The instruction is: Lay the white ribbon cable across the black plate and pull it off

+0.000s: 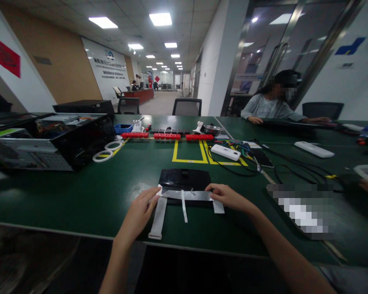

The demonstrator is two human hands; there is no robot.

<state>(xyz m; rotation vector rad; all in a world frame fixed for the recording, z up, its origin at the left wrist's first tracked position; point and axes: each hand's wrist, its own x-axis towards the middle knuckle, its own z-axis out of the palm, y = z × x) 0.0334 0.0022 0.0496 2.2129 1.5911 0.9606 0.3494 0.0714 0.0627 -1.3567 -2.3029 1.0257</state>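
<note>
A flat grey ribbon cable (174,195) stretches between my two hands, just over a glossy black panel (184,176) on the table. At its left fold my left hand (144,203) is closed on the cable, thumb against fingers. One cable end hangs down beside that hand to a pale connector (155,236). My right hand (225,197) pinches the cable near its right fold, where a short length hangs below the fingers. A narrow white strip (184,207) crosses the middle of the cable and hangs toward me. What the strip is made of I cannot tell.
An opened computer case (79,141) stands at the left, with white rings (102,156) beside it. Red trays (167,136) line the back. A white device (225,152), cables (294,163) and a blurred-out object (303,212) lie rightward. Another person (271,104) sits across.
</note>
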